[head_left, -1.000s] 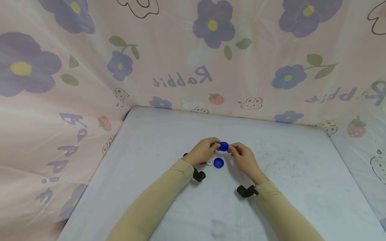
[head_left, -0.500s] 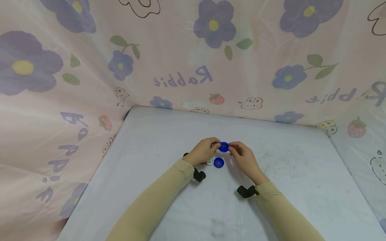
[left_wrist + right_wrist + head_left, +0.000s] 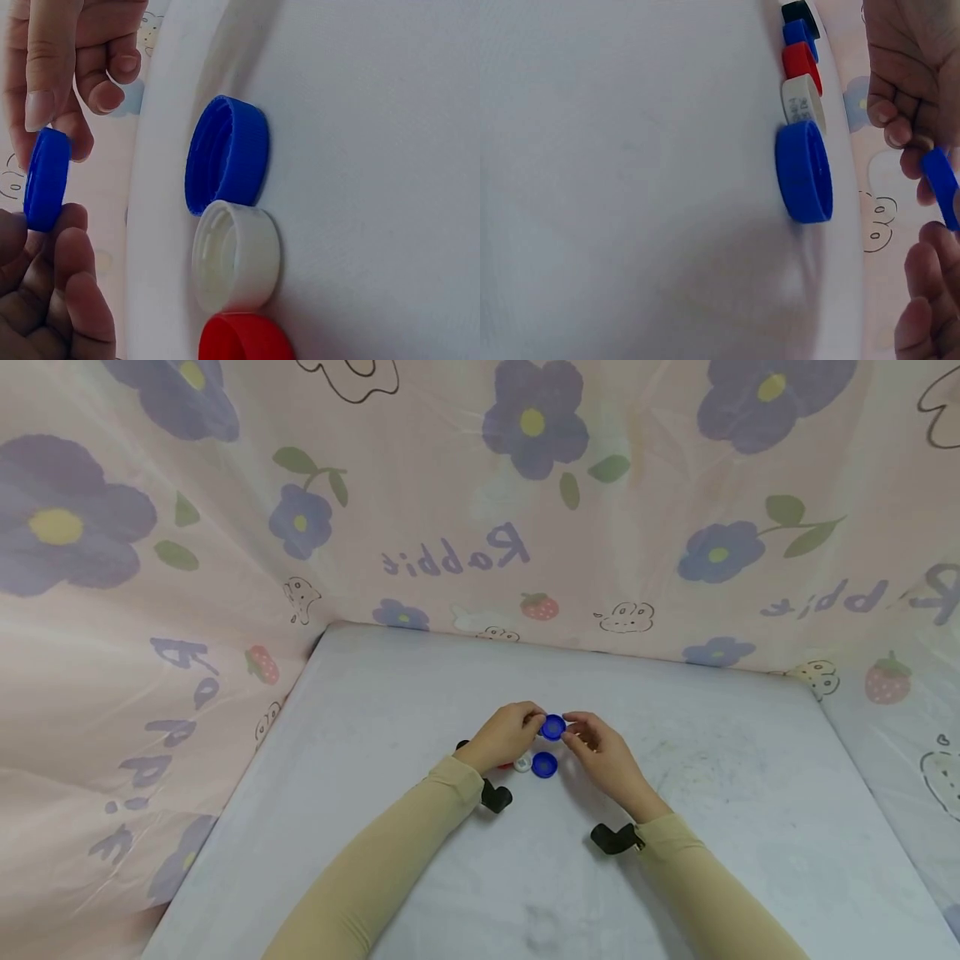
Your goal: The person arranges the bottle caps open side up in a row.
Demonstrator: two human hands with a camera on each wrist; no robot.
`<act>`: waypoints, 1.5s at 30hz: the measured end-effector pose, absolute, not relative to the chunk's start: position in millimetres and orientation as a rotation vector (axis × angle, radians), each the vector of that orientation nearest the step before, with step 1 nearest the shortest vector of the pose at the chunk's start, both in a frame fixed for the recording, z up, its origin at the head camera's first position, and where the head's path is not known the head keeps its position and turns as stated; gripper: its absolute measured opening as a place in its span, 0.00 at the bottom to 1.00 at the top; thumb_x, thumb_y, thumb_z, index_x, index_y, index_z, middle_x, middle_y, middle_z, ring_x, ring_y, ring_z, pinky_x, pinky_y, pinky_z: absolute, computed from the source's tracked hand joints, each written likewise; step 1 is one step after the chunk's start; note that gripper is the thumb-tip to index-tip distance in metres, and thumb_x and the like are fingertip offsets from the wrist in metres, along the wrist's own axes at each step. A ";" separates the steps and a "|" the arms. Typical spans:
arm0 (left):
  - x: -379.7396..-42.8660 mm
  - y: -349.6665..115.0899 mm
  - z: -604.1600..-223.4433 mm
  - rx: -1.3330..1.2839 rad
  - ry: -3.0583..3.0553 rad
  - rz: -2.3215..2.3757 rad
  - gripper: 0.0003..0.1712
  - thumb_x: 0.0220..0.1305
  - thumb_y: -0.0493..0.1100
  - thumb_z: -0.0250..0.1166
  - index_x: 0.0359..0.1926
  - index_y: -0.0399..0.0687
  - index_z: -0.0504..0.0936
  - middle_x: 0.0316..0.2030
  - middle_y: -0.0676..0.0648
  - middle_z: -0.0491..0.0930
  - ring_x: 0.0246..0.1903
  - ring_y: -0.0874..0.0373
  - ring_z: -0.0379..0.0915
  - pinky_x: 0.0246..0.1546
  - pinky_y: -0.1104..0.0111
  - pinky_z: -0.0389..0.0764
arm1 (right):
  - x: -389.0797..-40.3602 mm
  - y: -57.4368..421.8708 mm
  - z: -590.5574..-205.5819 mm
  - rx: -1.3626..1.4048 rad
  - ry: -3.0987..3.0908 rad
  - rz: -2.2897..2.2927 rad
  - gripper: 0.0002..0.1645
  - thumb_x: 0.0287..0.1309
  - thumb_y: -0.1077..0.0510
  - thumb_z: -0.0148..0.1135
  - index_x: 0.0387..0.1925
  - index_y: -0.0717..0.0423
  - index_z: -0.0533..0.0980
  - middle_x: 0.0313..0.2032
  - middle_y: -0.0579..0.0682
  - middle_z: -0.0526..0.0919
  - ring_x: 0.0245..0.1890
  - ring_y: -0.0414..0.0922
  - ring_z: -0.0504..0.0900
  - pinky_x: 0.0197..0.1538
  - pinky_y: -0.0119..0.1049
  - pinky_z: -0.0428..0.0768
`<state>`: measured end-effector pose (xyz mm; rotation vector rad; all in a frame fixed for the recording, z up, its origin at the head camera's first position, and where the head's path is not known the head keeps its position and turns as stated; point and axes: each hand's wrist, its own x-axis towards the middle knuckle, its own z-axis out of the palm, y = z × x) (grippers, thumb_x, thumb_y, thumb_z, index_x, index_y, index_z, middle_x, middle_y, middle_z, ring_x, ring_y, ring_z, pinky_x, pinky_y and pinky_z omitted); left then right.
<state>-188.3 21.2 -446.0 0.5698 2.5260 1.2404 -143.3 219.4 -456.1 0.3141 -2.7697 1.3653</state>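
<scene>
My left hand (image 3: pixel 505 737) pinches a blue bottle cap (image 3: pixel 553 727) at its left edge, above the table. Close by on the right is my right hand (image 3: pixel 606 762), its fingers parted at the cap's other edge; whether a fingertip still touches it is hard to tell. Below, a larger-looking blue cap (image 3: pixel 229 154) lies on the table beside a white cap (image 3: pixel 238 256) and a red cap (image 3: pixel 246 341). Farther along that row, the right wrist view shows another blue cap (image 3: pixel 801 39) and a black cap (image 3: pixel 801 16). My left hand mostly covers the row's left part in the head view.
The white table (image 3: pixel 420 693) is bounded at the back and sides by a pink floral curtain (image 3: pixel 435 477). Black wrist-mounted pieces stick out beside the left sleeve (image 3: pixel 397 860) and the right sleeve (image 3: pixel 712 877).
The held blue cap has shifted slightly left and tilted more towards the head camera. My right fingers have loosened from its right edge and spread apart. The caps on the table have stayed put.
</scene>
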 end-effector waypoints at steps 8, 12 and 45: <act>-187.3 23.4 -445.4 0.580 2.499 1.291 0.15 0.74 0.50 0.52 0.54 0.53 0.77 0.38 0.54 0.80 0.36 0.64 0.75 0.38 0.68 0.76 | -142.8 222.3 -457.3 0.304 -2.803 1.325 0.22 0.65 0.51 0.61 0.59 0.51 0.73 0.41 0.49 0.82 0.37 0.44 0.77 0.39 0.37 0.74; -185.7 23.5 -446.3 0.602 2.442 1.298 0.16 0.73 0.50 0.55 0.56 0.54 0.76 0.41 0.53 0.80 0.37 0.65 0.75 0.39 0.69 0.76 | -142.0 225.6 -458.5 0.290 -2.818 1.325 0.22 0.65 0.51 0.61 0.58 0.51 0.73 0.41 0.49 0.82 0.37 0.45 0.77 0.39 0.39 0.75; -171.7 52.2 -470.5 0.925 2.730 0.625 0.26 0.60 0.60 0.67 0.55 0.55 0.80 0.48 0.54 0.77 0.50 0.56 0.69 0.54 0.61 0.67 | -130.0 254.0 -476.1 0.331 -3.030 1.319 0.26 0.55 0.54 0.71 0.54 0.56 0.75 0.43 0.50 0.79 0.44 0.47 0.75 0.49 0.46 0.73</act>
